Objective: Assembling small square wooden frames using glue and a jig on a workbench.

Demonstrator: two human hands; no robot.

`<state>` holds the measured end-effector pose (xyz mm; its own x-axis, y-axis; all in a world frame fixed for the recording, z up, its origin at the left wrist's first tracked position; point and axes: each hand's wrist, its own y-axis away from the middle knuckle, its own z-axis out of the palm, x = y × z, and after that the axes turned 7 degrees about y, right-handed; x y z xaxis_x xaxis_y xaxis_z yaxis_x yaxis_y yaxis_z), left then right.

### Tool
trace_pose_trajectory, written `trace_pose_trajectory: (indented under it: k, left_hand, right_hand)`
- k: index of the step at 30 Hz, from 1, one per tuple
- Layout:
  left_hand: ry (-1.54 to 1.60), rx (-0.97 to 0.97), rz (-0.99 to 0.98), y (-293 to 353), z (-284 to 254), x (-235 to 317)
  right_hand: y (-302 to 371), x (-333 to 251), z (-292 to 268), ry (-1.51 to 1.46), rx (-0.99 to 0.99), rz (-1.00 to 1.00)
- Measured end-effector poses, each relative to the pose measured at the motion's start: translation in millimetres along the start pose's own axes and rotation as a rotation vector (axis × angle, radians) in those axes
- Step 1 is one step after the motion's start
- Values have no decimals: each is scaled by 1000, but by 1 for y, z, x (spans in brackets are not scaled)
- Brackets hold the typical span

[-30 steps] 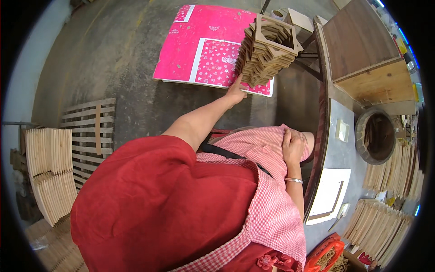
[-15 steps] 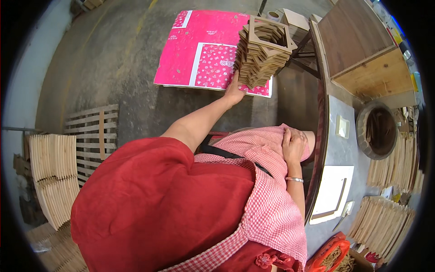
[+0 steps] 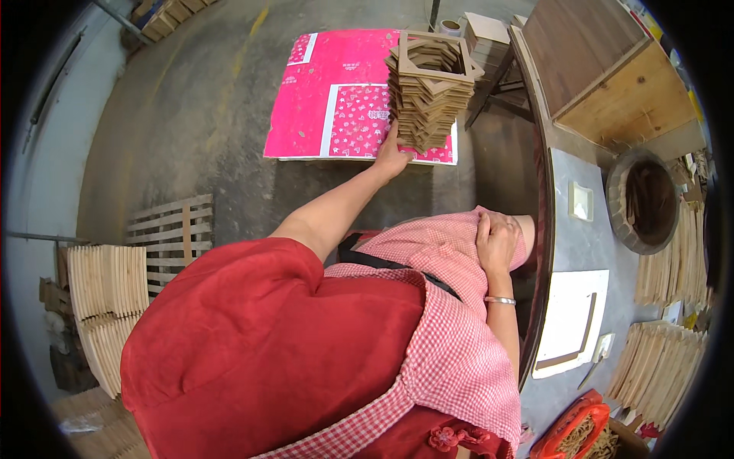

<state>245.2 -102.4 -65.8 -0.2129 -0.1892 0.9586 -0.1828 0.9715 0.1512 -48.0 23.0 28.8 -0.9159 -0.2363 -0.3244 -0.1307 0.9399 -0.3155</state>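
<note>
A tall stack of square brown wooden frames (image 3: 425, 107), turned at uneven angles, rises from a bright pink printed board (image 3: 306, 107). My left arm reaches out to it, and my left hand (image 3: 391, 161) rests against the near left side of the stack's base, fingers extended, thumb apart; some fingertips are hidden. My right hand (image 3: 498, 239) lies flat over the red-checked cloth on my leg, wearing a bracelet at the wrist and holding nothing.
At the right a grey worktable (image 3: 562, 252) carries a white board (image 3: 569, 321), a small pale dish (image 3: 580, 201) and a round dark bowl (image 3: 642, 200). An orange-red basket (image 3: 569, 428) holds small pieces. Pale wooden strips (image 3: 109, 279) and a slatted pallet (image 3: 172, 233) stand left.
The view has shifted slightly, so the surroundings sit differently in the picture. My left hand stays at the stack's base and my right hand stays on my leg.
</note>
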Motion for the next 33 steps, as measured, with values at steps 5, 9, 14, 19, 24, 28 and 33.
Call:
trace_pose_trajectory:
  k: [5, 9, 14, 19, 24, 28, 33]
  left_hand:
    - [-153, -10, -10, 2, -5, 11]
    - [-233, -10, 37, 0, -13, 8]
    - [-189, 20, 92, 3, -9, 12]
    - [-265, -11, 87, 2, -14, 16]
    - [-209, 25, 161, 6, -11, 29]
    - [-240, 12, 153, 7, -11, 33]
    - [-229, -20, 164, 6, -20, 33]
  right_hand:
    - [2, 4, 4, -31, 16, 20]
    - [1, 4, 2, -54, 21, 17]
    - [1, 6, 3, -58, 32, 28]
    - [1, 8, 4, -79, 45, 23]
    - [2, 9, 5, -83, 49, 34]
    - [2, 9, 6, -74, 36, 39]
    - [2, 10, 6, -72, 40, 40]
